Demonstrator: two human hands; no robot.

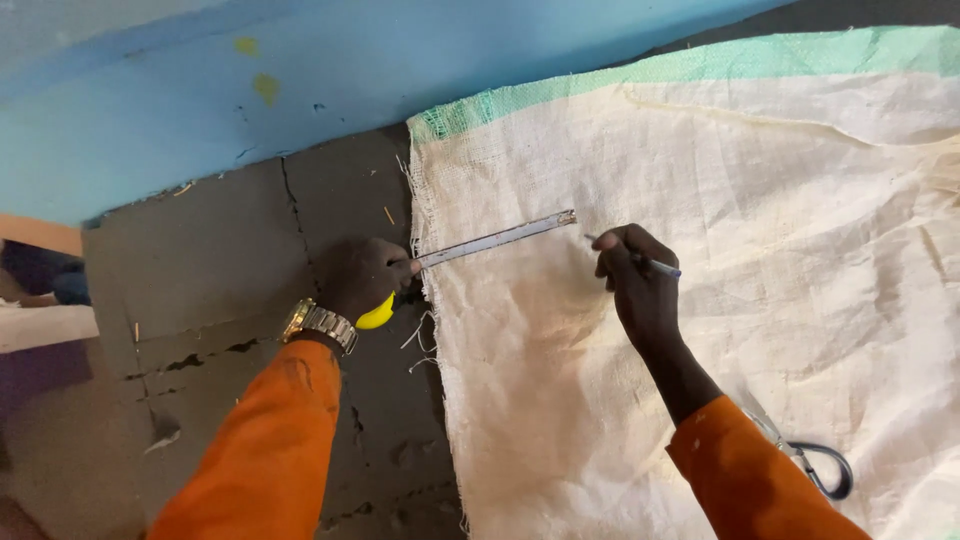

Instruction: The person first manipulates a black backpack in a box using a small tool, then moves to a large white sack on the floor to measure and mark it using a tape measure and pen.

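Yellow tape measure point(378, 313) at the sack's left edge, its metal blade point(497, 239) drawn rightward across the cloth. Thin pen point(650, 263) tilted, tip near the blade's end. Cream woven sack point(700, 350), green-banded top, lies flat on the floor.

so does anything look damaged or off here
Yes. The concrete floor is cracked, with jagged splits by the left hand. The woven sack has a frayed left edge, with loose threads near the tape measure. Otherwise nothing stands out.
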